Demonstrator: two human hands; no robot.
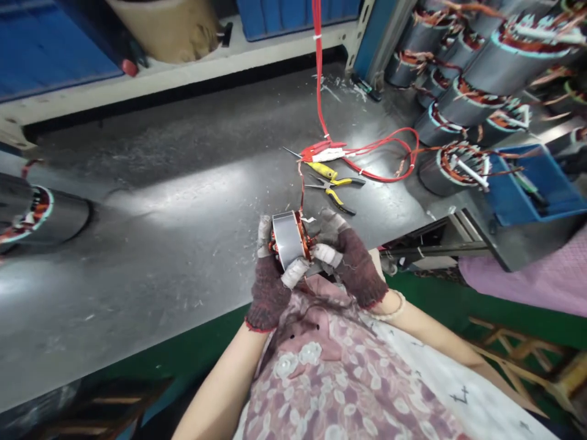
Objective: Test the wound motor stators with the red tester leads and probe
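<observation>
Stator wound, wire ends loose at the worktop edge

Both hands were gloved, with white wrapping on several fingers, and the stator sat between them at the worktop's near edge, tilted on its side; whether it rested on the surface could not be told. The left hand gripped the grey body, thumb on the near side. The right hand had its fingers at the winding face, but whether they pinched a wire was unclear.

Copper windings were already in the core. A copper lead ran from the stator towards the red wires, though any join between them could not be made out. Judging by the loose ends, the piece looked partway along rather than finished; how much remained did not show.

Pliers and a yellow-handled tool lay untouched beyond the hands. Other stators, with wire ends projecting, stood stacked at the right.
</observation>
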